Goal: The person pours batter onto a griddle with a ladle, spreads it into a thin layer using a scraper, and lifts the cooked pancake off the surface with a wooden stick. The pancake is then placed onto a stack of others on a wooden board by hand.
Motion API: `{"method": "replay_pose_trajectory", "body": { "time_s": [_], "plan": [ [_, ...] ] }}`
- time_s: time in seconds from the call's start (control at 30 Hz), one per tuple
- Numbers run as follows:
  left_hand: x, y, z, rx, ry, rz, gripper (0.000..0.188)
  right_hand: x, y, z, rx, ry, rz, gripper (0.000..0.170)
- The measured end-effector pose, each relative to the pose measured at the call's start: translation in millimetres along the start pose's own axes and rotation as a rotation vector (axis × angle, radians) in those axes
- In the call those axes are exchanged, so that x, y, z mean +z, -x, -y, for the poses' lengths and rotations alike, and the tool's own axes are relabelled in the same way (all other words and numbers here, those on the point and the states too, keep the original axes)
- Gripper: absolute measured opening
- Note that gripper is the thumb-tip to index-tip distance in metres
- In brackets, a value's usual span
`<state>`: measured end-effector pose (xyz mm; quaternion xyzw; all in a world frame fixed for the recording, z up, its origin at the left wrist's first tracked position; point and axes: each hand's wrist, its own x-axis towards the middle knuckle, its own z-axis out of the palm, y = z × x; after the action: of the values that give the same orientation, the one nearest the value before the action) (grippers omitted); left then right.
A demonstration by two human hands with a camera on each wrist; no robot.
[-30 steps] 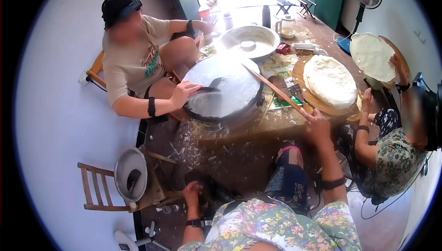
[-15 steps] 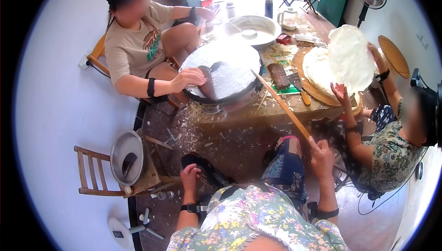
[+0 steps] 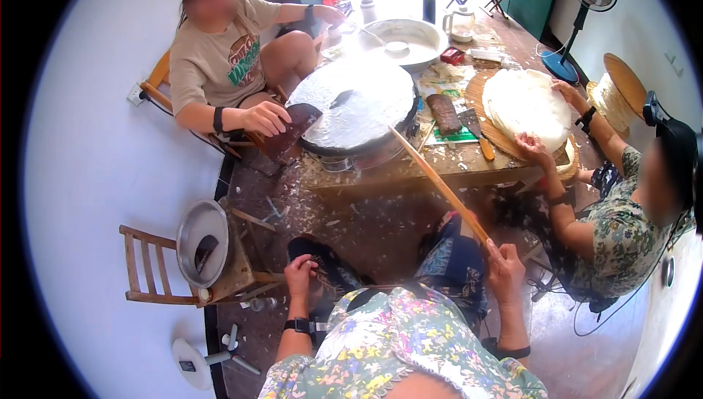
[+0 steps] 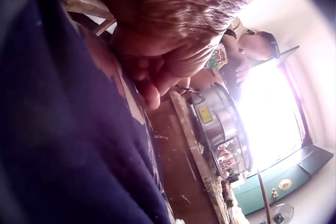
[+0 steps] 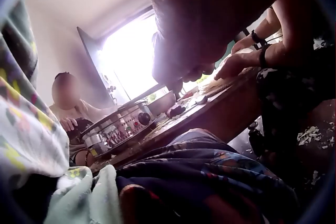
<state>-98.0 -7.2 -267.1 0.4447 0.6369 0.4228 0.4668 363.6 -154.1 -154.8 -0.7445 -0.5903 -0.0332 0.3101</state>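
Note:
My right hand (image 3: pixel 505 276) grips one end of a long wooden stick (image 3: pixel 439 185). The stick slants away to the left, and its tip overlaps the near right edge of a round griddle (image 3: pixel 366 99) coated with pale batter. My left hand (image 3: pixel 300 274) hangs by my left thigh with loosely curled fingers. Nothing shows in that hand (image 4: pixel 163 50) in the left wrist view, where dark trouser cloth lies beside it. In the right wrist view my right hand (image 5: pixel 194 35) is dark and mostly backlit.
Across the griddle a seated person holds a dark scraper (image 3: pixel 293 132) at its left edge. At right another person touches a stack of thin flatbreads (image 3: pixel 527 110). A batter basin (image 3: pixel 421 29), brown block (image 3: pixel 443 113) and spatula (image 3: pixel 476 132) are on the table; a metal bowl (image 3: pixel 187 252) sits left.
My right hand has drawn back towards me with the stick. The person opposite has swept the scraper to the griddle's left edge. The person at right has lowered a flatbread onto the stack.

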Motion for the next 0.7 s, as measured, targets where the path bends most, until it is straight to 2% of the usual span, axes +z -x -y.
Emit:
{"method": "replay_pose_trajectory", "body": {
  "time_s": [0.3,0.53,0.7],
  "plan": [
    [1.4,5.6,-4.3,-0.006,-0.010,0.012,0.022,2.2,4.7,5.1,-0.020,-0.016,0.073,0.043],
    [3.2,16.6,-23.5,-0.013,0.043,0.001,0.022,-3.2,-12.4,40.0,-0.282,0.013,0.029,0.037],
    [5.8,28.0,-38.5,-0.003,0.060,0.014,0.023,-7.0,-19.5,58.7,-0.371,-0.062,0.014,0.039]
  ]
}}
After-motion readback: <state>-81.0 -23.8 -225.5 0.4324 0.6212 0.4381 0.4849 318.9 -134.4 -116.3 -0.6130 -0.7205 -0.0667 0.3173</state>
